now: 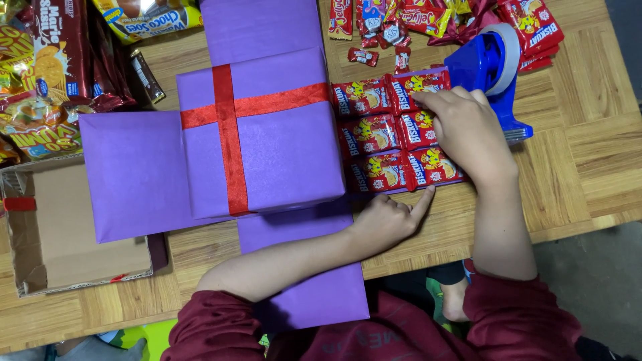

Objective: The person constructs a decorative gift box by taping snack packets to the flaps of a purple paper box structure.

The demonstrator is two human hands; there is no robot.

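Note:
A purple box (281,154) tied with a crossed red ribbon (229,134) stands at the centre of a wooden table (588,154). Purple flaps spread out flat from its four sides. The right flap is covered by several red snack packets (374,134) laid in rows. My right hand (465,130) rests on those packets, fingertips pressing the upper right one. My left hand (388,222) lies at the packets' near edge, fingers curled and index finger stretched out to touch the lowest right packet. Neither hand holds anything.
A blue tape dispenser (491,70) stands just beyond my right hand. Loose red candy packets (401,23) lie at the far edge. Large snack bags (53,73) pile up at the far left. An open cardboard box (67,227) sits at the left.

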